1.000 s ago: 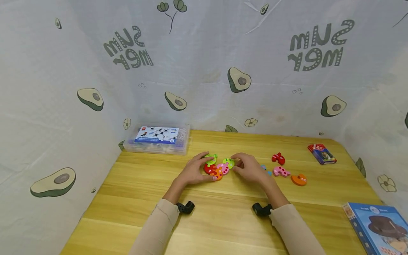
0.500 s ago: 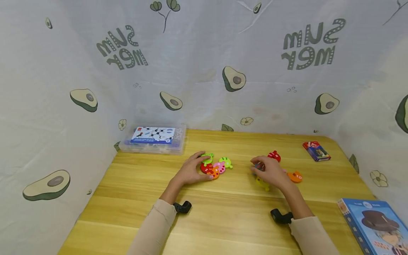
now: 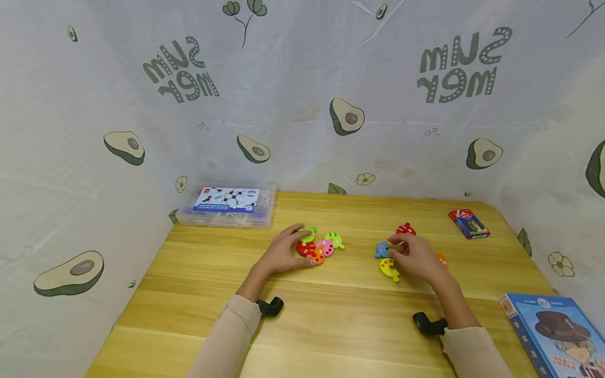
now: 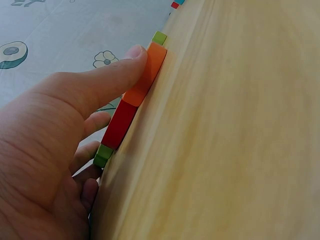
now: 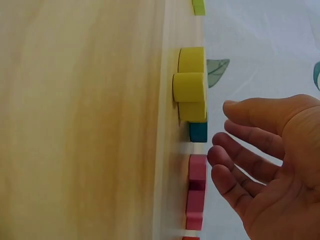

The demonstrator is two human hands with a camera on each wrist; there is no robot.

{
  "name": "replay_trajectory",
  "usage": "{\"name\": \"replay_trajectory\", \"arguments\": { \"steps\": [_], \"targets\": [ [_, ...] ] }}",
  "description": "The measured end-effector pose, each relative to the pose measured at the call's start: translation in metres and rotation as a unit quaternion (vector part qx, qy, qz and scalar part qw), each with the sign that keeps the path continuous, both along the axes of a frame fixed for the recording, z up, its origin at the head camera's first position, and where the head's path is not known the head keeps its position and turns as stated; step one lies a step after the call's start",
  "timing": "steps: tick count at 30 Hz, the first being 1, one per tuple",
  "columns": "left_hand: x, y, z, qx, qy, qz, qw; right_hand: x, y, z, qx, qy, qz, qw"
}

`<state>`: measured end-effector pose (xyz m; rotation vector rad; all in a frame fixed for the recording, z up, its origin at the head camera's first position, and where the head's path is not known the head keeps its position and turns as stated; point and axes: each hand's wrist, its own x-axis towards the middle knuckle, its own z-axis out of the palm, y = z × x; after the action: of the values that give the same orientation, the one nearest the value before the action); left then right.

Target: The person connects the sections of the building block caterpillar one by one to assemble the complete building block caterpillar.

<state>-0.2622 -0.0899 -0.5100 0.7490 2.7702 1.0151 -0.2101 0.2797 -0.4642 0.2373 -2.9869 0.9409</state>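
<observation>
My left hand [image 3: 279, 255] spans a cluster of joined, numbered puzzle pieces on the table, its thumb on the orange piece [image 4: 150, 75] and its fingers curled round by the green piece [image 3: 308, 234]. A red piece [image 3: 304, 249], a pink piece [image 3: 326, 247] and a striped green piece [image 3: 335, 240] belong to this cluster. My right hand [image 3: 417, 257] hovers with loosely bent fingers and holds nothing. Close to its fingertips lie a blue piece [image 3: 382, 250] and a yellow piece [image 3: 389, 269]. The right wrist view shows another pink piece [image 5: 196, 192], hidden by that hand in the head view.
Beyond the right hand lie a striped red piece [image 3: 406, 229] and a partly covered orange piece [image 3: 442, 259]. A clear plastic case [image 3: 227, 220] stands at the back left. A small card box [image 3: 469, 223] and a blue box [image 3: 555, 333] are on the right.
My right hand moved from the cluster's striped green piece to the loose pieces, then slightly farther right, uncovering the blue and yellow ones. The left hand stays at the cluster.
</observation>
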Motion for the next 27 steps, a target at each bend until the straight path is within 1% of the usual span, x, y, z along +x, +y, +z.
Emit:
{"name": "replay_trajectory", "arguments": {
  "steps": [4, 8, 11, 13, 15, 19, 21, 23, 27],
  "targets": [
    [0.0, 0.0, 0.0, 0.001, -0.001, -0.002, 1.0, -0.002, 0.0, -0.001, 0.019, -0.009, 0.016, 0.9997],
    [0.0, 0.0, 0.0, -0.003, 0.0, 0.0, 1.0, -0.005, -0.006, 0.002, 0.03, -0.019, 0.045, 0.9984],
    [0.0, 0.0, 0.0, -0.002, -0.001, 0.004, 1.0, -0.008, -0.014, 0.004, 0.023, -0.018, 0.074, 0.9969],
    [0.001, 0.001, 0.0, 0.003, -0.004, 0.009, 0.9999, -0.01, -0.019, 0.003, 0.015, -0.014, 0.082, 0.9964],
    [0.0, 0.001, 0.001, 0.012, -0.008, 0.015, 0.9998, -0.012, -0.025, 0.001, 0.006, -0.008, 0.079, 0.9968],
    [0.0, 0.001, 0.001, 0.019, -0.011, 0.026, 0.9994, -0.016, -0.035, -0.002, 0.005, -0.009, 0.04, 0.9991],
    [0.0, 0.001, 0.0, 0.018, -0.01, 0.028, 0.9994, -0.019, -0.039, -0.004, 0.009, -0.015, 0.031, 0.9994],
    [0.0, 0.0, 0.0, 0.018, -0.009, 0.029, 0.9994, -0.021, -0.041, -0.006, 0.016, -0.016, 0.035, 0.9991],
    [0.0, 0.0, 0.001, 0.023, -0.008, 0.027, 0.9993, -0.023, -0.045, -0.01, 0.018, -0.018, 0.063, 0.9977]
  ]
}}
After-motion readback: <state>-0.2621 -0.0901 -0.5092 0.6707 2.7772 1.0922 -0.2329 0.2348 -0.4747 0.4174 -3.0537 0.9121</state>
